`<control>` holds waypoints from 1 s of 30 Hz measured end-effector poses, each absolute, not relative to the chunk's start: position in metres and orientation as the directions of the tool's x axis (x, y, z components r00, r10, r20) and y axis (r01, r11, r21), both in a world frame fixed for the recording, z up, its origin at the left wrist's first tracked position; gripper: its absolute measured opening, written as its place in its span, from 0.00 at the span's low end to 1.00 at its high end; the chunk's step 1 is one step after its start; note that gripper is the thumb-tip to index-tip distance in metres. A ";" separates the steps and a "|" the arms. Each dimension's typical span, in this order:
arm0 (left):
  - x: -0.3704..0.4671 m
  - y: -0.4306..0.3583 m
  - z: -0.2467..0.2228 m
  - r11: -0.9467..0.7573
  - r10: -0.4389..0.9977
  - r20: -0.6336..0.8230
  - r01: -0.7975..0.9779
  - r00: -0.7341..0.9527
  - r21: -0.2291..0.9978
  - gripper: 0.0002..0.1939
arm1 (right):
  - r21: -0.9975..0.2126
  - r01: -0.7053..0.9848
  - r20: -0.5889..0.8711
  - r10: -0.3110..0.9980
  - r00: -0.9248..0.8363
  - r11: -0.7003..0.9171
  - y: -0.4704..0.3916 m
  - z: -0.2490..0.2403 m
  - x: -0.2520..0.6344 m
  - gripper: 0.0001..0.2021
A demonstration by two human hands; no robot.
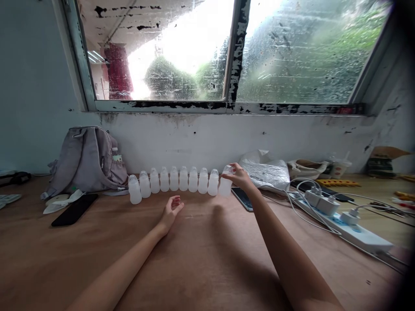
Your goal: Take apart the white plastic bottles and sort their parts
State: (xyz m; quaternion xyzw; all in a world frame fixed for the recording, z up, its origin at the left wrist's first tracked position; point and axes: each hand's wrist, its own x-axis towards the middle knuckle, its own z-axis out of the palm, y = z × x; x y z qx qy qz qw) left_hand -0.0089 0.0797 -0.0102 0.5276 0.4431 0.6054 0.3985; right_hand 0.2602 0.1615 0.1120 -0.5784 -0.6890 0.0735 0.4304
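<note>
Several frosted white bottles with clear caps stand upright in a curved row on the wooden table, from the leftmost bottle to the one at the right end. My right hand grips the top of that right-end bottle between thumb and fingers. In front of the middle of the row, my left hand rests on the table with its fingers loosely curled and apart, holding nothing.
A grey backpack and a black phone lie at the left. Right of the row are another phone, a silver bubble bag and a white power strip with cables. Behind stands a wall with a window.
</note>
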 end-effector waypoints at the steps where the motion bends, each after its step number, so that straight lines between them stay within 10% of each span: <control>1: -0.009 0.080 -0.010 -0.285 0.952 0.281 -0.015 -0.123 0.958 0.21 | -0.593 0.749 0.500 0.864 0.055 0.295 0.164 0.109 0.264 0.28; 30: -0.009 0.078 -0.011 -0.366 0.918 0.387 0.184 -0.089 0.912 0.16 | -0.512 0.759 0.712 0.694 0.112 0.403 0.189 0.074 0.263 0.29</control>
